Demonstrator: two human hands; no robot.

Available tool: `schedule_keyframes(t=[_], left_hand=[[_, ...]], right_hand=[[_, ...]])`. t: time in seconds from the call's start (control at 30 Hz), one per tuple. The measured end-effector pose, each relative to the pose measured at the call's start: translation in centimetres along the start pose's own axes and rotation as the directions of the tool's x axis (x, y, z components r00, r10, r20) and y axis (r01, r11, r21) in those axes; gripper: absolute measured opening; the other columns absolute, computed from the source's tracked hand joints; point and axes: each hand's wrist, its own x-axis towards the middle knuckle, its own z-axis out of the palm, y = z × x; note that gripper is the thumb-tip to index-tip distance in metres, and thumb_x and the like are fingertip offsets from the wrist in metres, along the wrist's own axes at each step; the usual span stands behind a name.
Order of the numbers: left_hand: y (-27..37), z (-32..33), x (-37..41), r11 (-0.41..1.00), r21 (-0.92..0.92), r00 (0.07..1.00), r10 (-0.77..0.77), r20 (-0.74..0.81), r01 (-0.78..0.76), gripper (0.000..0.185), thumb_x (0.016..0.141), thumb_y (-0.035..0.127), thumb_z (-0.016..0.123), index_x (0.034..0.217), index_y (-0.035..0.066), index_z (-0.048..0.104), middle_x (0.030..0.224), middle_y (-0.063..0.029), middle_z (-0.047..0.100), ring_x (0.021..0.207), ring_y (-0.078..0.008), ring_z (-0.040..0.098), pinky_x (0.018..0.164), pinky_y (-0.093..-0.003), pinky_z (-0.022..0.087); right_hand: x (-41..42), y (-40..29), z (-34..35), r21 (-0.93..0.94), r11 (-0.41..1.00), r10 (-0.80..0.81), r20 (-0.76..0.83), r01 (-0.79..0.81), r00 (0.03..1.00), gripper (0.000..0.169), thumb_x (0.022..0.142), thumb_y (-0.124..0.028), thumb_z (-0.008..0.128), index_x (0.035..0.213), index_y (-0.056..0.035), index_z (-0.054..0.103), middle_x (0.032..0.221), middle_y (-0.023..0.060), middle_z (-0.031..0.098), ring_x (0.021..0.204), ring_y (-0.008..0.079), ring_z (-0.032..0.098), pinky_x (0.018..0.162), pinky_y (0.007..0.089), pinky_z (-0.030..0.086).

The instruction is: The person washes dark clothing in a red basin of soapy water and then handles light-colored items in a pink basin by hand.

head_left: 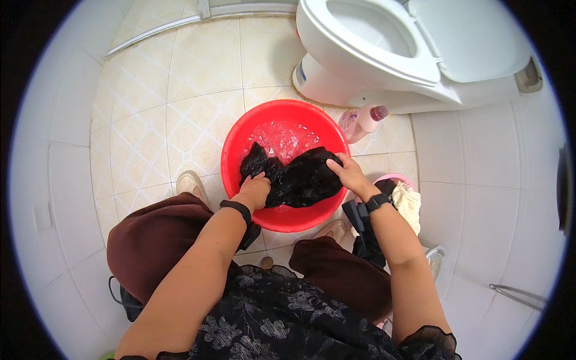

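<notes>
A red plastic basin (288, 221) stands on the tiled floor in front of me, with water in it. Across the water lies a wet black garment (306, 180), bunched at the left and spread wider at the right. My right hand (348, 173) pinches the garment's right edge at the basin's rim, thumb on top. At the left part of the cloth is my left hand (256, 191), its fingers resting on or in the folds; the fingertips are partly hidden, so I cannot see a firm grip.
A pink detergent bottle (363, 123) stands right behind the basin, near a white toilet (360, 67) with its lid up. Right of my right wrist, a pink basin (398, 176) holds dark clothes and a cream cloth (406, 204). My shoes (191, 183) flank the basin.
</notes>
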Motion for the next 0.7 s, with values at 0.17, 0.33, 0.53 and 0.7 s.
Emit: schedule_keyframes(t=[0.17, 0.33, 0.53, 0.7], left_hand=[[3.0, -4.7, -2.9, 0.988, -0.139, 0.978, -0.031, 0.208, 0.061, 0.039, 0.07, 0.018, 0.064, 0.105, 0.001, 0.061, 0.118, -0.0175, 0.054, 0.104, -0.0322, 0.056, 0.088, -0.0409, 0.046], [4.4, -5.1, -6.9, 0.854, -0.519, 0.961, -0.18, -0.212, 0.045, 0.067, 0.074, 0.025, 0.068, 0.128, -0.001, 0.038, 0.127, -0.0242, 0.044, 0.114, -0.0374, 0.047, 0.096, -0.0408, 0.04], [7.4, -12.2, -9.3, 0.684, -0.531, 0.549, -0.224, -0.805, -0.5, 0.09, 0.07, 0.013, 0.071, 0.136, -0.007, 0.012, 0.135, -0.0286, 0.03, 0.128, -0.0376, 0.03, 0.105, -0.0386, 0.027], [9.4, -19.8, -14.0, 0.642, -0.369, 0.406, -0.097, -0.909, -0.672, 0.1, 0.064, 0.016, 0.075, 0.138, -0.003, 0.011, 0.138, -0.0272, 0.028, 0.13, -0.0356, 0.027, 0.106, -0.0374, 0.025]], right_hand=[[-7.5, -10.4, -3.5, 0.073, 0.976, -0.197, -0.082, 0.203, 0.977, 0.023, 0.088, -0.019, 0.056, 0.103, -0.0025, 0.056, 0.091, 0.0025, 0.059, 0.085, 0.0106, 0.053, 0.078, 0.0266, 0.044], [-13.1, -19.1, -5.9, 0.108, 0.918, -0.368, -0.134, 0.382, 0.92, 0.019, 0.091, -0.018, 0.052, 0.103, -0.0025, 0.052, 0.089, 0.0005, 0.057, 0.083, 0.0074, 0.051, 0.076, 0.023, 0.043], [-18.8, -25.8, -7.5, 0.15, 0.853, -0.451, -0.273, 0.501, 0.85, 0.02, 0.092, -0.017, 0.053, 0.106, -0.0029, 0.053, 0.092, 0.0001, 0.059, 0.083, 0.0068, 0.052, 0.077, 0.0222, 0.043], [-21.9, -31.9, -10.6, 0.032, 0.822, -0.53, -0.32, 0.568, 0.785, 0.024, 0.09, -0.023, 0.055, 0.107, -0.0058, 0.055, 0.092, -0.0006, 0.06, 0.083, 0.0064, 0.054, 0.076, 0.0211, 0.044]])
